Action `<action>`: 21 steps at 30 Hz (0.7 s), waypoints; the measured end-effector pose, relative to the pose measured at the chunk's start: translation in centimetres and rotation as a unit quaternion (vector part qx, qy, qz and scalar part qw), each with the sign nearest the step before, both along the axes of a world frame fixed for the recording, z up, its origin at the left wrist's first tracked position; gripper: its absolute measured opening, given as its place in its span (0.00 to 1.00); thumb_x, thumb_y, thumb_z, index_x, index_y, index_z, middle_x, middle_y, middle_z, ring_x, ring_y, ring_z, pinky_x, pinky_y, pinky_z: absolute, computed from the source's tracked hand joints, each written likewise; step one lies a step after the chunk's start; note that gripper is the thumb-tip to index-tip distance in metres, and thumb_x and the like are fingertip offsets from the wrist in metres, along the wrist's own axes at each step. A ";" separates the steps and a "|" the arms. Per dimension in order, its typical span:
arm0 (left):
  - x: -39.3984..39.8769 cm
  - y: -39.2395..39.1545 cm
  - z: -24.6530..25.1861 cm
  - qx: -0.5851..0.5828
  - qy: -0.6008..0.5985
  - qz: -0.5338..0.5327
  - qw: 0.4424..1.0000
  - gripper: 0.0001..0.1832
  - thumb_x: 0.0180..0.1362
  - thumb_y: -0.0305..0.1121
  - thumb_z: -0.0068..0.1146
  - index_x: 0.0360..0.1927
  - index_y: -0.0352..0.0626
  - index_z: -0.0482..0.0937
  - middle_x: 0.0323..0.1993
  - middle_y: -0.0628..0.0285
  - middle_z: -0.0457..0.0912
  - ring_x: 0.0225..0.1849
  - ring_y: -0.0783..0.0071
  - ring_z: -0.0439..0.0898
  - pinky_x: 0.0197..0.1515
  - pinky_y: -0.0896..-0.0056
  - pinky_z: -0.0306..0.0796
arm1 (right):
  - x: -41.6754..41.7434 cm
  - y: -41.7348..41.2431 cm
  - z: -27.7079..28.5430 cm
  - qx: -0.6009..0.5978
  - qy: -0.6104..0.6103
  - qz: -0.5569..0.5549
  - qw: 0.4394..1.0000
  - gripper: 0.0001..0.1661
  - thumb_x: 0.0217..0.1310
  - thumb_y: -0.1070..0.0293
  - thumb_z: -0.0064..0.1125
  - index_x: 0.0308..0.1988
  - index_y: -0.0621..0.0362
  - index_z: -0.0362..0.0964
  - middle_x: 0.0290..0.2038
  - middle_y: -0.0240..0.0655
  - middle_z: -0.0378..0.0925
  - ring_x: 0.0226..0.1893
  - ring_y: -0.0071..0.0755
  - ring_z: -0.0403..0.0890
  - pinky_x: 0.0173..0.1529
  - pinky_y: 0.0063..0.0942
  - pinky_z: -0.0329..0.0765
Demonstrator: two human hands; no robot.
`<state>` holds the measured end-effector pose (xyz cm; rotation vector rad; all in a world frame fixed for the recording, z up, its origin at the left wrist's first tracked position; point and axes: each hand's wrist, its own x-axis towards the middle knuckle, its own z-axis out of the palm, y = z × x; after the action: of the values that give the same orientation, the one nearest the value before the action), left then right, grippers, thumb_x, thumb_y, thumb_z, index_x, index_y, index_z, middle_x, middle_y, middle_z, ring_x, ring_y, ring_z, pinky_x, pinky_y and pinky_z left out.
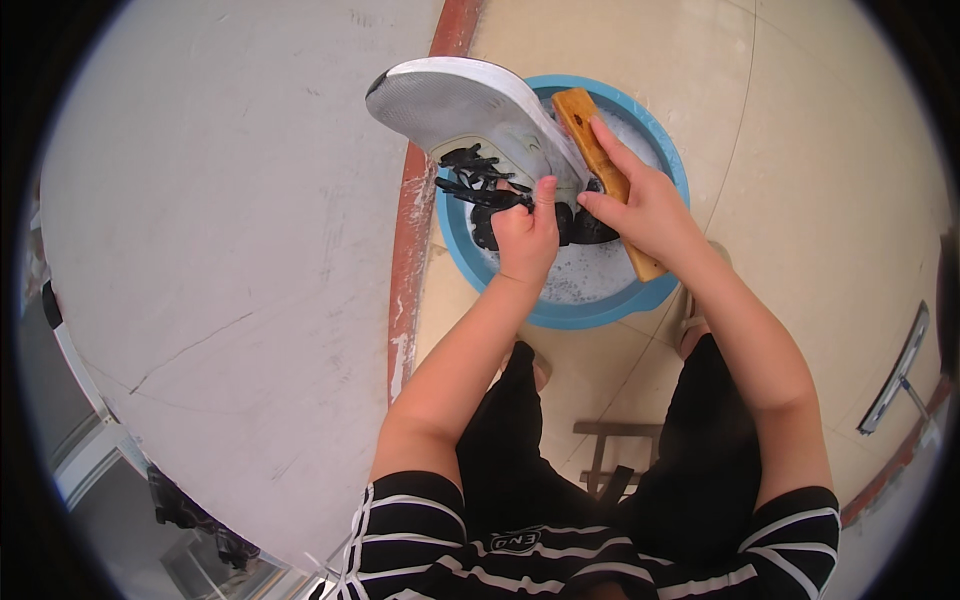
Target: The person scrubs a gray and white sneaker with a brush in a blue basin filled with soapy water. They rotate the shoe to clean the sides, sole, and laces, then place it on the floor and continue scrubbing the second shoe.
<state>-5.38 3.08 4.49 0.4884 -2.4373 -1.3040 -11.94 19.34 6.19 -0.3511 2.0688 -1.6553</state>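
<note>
A wet grey sneaker (491, 112) with a white sole edge and loose black laces (484, 180) is tilted above a round blue plastic basin (581, 315). My left hand (529, 232) grips the shoe by its opening, thumb up along the side. Some fingers are hidden inside or behind it. In my right hand (645, 202) is a wooden scrubbing brush (581, 120), its back towards me and its working face against or close to the shoe's sole side. The bristles are hidden. White suds and water (592, 270) lie in the basin below.
A red-brown baseboard (411, 247) runs along the pale wall (225, 210) left of the basin. Beige floor tiles (810, 187) spread to the right, where a floor squeegee (896, 371) lies. Between my legs shows part of a wooden stool (611, 429).
</note>
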 end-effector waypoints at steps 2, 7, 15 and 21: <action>0.1 -0.7 -1.1 -0.047 0.031 -0.039 0.998 0.19 0.65 0.40 0.60 0.31 0.29 0.79 0.28 0.49 0.81 0.29 0.54 0.79 0.39 0.61 0.72 | -0.9 -0.8 -1.1 -0.062 0.047 -0.042 0.996 0.49 0.54 0.65 0.67 0.72 0.49 0.53 0.53 0.49 0.78 0.50 0.43 0.80 0.54 0.29 0.73; 1.1 -1.2 -2.1 -0.155 0.057 -0.141 0.976 0.18 0.64 0.43 0.58 0.39 0.34 0.80 0.34 0.49 0.80 0.36 0.46 0.78 0.42 0.54 0.71 | -3.5 -2.0 2.5 -0.197 0.009 -0.050 0.979 0.51 0.51 0.65 0.74 0.71 0.50 0.56 0.65 0.37 0.69 0.61 0.28 0.71 0.64 0.26 0.66; 3.3 -1.6 0.4 -0.226 -0.274 -0.294 0.887 0.14 0.64 0.39 0.57 0.40 0.36 0.82 0.33 0.48 0.82 0.36 0.46 0.80 0.38 0.53 0.71 | -4.0 -1.3 6.3 0.047 0.163 0.025 0.985 0.51 0.44 0.65 0.75 0.68 0.32 0.62 0.37 0.41 0.77 0.39 0.44 0.79 0.47 0.34 0.77; 4.7 -1.9 1.2 -0.110 -0.277 -0.295 0.908 0.13 0.63 0.35 0.58 0.42 0.32 0.80 0.34 0.46 0.82 0.37 0.49 0.81 0.38 0.57 0.73 | -1.4 -3.1 6.2 0.064 0.322 0.030 0.944 0.30 0.44 0.71 0.68 0.51 0.37 0.77 0.35 0.34 0.76 0.31 0.39 0.79 0.34 0.33 0.77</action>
<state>-0.70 1.22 5.71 0.0425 -3.3500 -1.1727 -13.39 16.28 12.35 -1.0122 2.5715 -1.4810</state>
